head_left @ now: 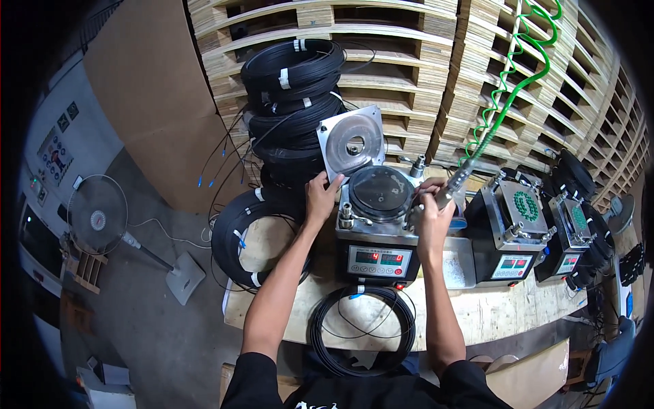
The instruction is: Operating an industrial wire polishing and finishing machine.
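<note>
A square metal plate [374, 129] with a round grey face and a central hole is tilted up behind the near polishing machine [344, 245]. My left hand [320, 199] grips its lower left corner, thumb on the face. On top of that machine lies a round black pad [381, 192], uncovered. My right hand [433, 215] is closed round an air blow gun [458, 181] at the pad's right side. From the gun a green coiled hose [518, 95] runs up to the right. The gun's nozzle is hard to make out behind my fingers.
Black cable coils [293, 75] are stacked at the back left, with another coil [225, 238] beside them. One more coil [318, 334] hangs over the table's front edge. Two similar machines [507, 232] [564, 238] stand to the right. Wooden pallets [381, 68] rise behind; a fan [99, 217] stands left.
</note>
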